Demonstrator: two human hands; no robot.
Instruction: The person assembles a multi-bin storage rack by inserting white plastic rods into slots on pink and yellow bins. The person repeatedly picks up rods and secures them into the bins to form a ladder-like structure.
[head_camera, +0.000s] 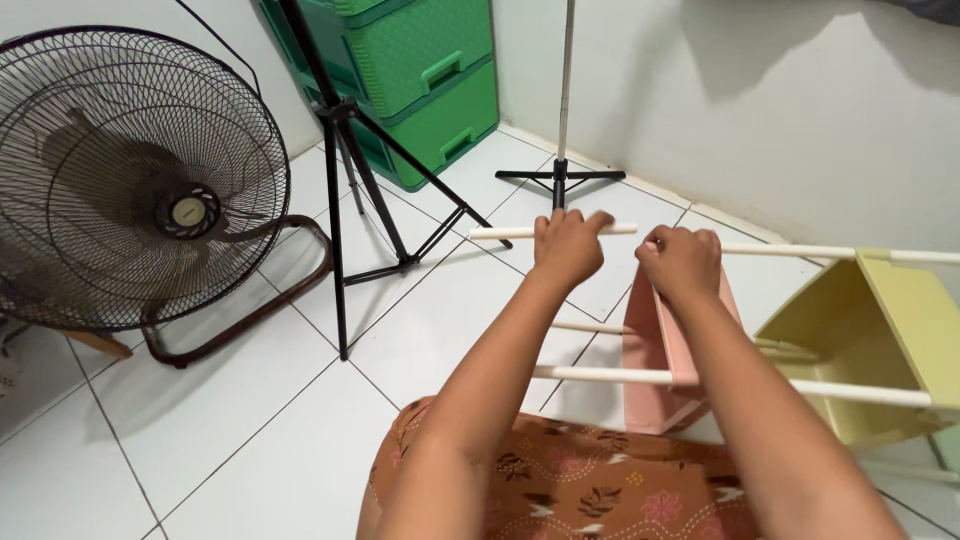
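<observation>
My left hand (568, 245) is closed around a thin white rod (490, 233) that runs left to right in front of me. My right hand (682, 263) grips the top edge of a pink plastic panel (652, 365) where the same rod passes through it. Farther right along the rod sits a yellow plastic panel (880, 340). A second white rod (590, 374) and a third one behind it also pass through the pink and yellow panels lower down. The whole rack lies tilted over my lap.
A large black floor fan (120, 180) stands at left. A black tripod (345, 190) and a slimmer light stand (562, 150) rise from the white tiled floor (250, 420). Green plastic drawers (420, 80) sit in the corner by the white wall (800, 110).
</observation>
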